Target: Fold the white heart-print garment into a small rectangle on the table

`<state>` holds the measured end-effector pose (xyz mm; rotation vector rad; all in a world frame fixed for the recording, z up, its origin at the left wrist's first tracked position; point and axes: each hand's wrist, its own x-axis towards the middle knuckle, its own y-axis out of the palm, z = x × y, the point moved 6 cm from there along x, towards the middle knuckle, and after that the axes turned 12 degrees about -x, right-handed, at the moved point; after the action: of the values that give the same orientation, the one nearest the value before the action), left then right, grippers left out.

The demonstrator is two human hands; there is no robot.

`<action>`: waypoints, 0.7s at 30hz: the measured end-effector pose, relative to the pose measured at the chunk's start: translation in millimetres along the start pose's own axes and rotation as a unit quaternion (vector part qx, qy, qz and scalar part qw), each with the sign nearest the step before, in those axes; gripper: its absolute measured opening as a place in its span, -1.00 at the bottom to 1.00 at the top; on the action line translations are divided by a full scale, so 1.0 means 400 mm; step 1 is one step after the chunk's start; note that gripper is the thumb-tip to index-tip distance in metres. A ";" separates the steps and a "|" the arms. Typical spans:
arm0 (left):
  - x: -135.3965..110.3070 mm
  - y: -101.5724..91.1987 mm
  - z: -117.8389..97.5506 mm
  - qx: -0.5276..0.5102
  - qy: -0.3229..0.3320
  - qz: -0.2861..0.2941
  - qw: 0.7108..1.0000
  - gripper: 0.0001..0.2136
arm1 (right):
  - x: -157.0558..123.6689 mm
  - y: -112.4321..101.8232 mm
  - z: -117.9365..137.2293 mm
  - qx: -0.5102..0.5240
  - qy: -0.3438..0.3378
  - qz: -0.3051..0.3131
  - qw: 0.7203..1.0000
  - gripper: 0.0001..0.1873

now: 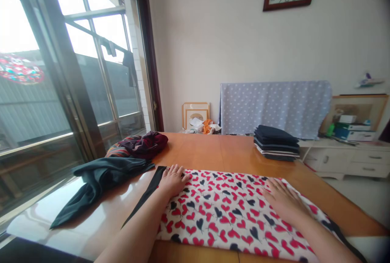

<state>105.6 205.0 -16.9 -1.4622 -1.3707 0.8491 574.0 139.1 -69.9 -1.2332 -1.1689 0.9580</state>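
A white cloth printed with red and dark hearts (231, 210) lies spread on the wooden table (213, 151) in front of me. My left hand (173, 180) rests flat on its far left corner, fingers stretched out. My right hand (282, 198) lies flat on the cloth's right part, fingers spread forward. Neither hand grips anything. A black strip of fabric (146, 196) shows along the cloth's left edge under my left forearm.
A dark green garment (100, 177) and a maroon and striped heap (143, 144) lie at the table's left by the window. A stack of folded dark clothes (276, 142) sits at the far right. Behind stand a dotted-cloth-covered piece (274, 106) and a white drawer unit (347, 159).
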 end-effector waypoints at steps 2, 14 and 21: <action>0.007 -0.004 0.026 0.006 0.006 -0.002 1.000 -0.27 | -0.002 0.001 0.001 -0.012 0.014 0.001 1.000 -0.16; 0.022 -0.095 0.043 -0.033 -0.016 -0.097 0.995 -0.61 | -0.006 -0.002 -0.005 -0.018 -0.011 0.004 1.000 -0.20; 0.079 -0.162 0.175 -0.086 -0.115 -0.096 0.985 -0.70 | -0.010 -0.002 -0.005 -0.012 -0.004 -0.005 1.000 -0.17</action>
<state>22.7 244.3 24.1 -1.3646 -1.7655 0.8090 575.3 134.6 -69.5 -1.2440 -1.1940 0.9445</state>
